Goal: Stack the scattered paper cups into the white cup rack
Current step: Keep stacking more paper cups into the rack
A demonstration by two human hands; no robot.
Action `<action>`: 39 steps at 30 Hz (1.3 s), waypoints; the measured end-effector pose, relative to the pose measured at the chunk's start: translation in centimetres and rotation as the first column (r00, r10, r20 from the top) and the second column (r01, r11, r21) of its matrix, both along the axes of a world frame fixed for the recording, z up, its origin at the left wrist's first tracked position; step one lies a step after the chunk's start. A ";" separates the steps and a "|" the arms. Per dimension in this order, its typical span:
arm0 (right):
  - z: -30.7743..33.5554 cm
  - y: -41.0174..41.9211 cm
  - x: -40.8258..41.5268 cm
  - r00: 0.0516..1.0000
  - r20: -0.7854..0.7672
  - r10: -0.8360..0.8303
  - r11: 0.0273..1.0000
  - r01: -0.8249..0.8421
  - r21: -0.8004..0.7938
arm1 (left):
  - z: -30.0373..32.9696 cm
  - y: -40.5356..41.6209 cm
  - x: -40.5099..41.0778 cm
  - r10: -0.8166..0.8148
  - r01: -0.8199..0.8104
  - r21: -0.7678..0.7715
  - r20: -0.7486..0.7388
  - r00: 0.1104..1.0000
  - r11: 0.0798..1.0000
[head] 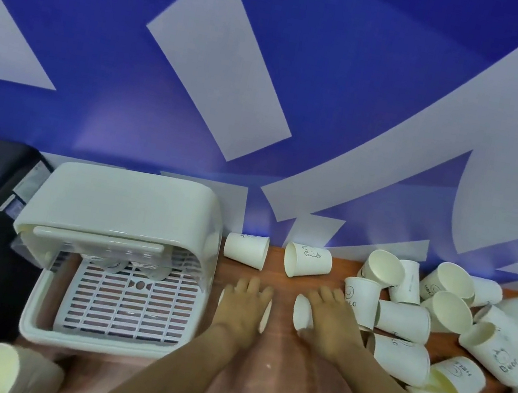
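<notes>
Head view: our left hand point(243, 308) and right hand point(328, 326), fingers curled, each cover a paper cup point(302, 313); next, nest them and load the empty white rack point(106, 348).

Lighting was even and bright, with soft glare on the blue wall point(341, 72). Wide-angle distortion bent the edges. Both hands point(243, 308) were motion-blurred; the near cup point(2, 369) was out of focus.

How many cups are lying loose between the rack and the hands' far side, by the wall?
2. One cup lies on its side right beside the rack; the other cup lies further right, apart from it. The big pile on the right is not counted.
</notes>
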State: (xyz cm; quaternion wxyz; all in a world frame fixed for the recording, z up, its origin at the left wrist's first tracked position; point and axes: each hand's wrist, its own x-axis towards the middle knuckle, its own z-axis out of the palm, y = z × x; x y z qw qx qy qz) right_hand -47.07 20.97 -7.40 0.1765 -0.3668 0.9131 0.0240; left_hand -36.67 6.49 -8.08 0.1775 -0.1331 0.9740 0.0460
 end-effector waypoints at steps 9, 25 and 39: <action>3.7 1.9 4.3 0.986 0.077 -0.149 0.986 0.155 -0.066 | 4.3 1.8 5.4 0.089 -0.029 0.319 -0.176 0.980 0.947; 9.4 -6.2 15.9 0.991 0.129 0.033 0.945 0.011 -0.328 | 10.4 -9.5 19.4 0.339 -0.252 0.316 -0.262 0.904 0.915; 7.8 -16.7 22.2 0.975 0.219 -0.035 0.929 0.112 -0.353 | 9.4 -18.0 23.1 0.419 -0.384 0.200 -0.181 0.890 0.901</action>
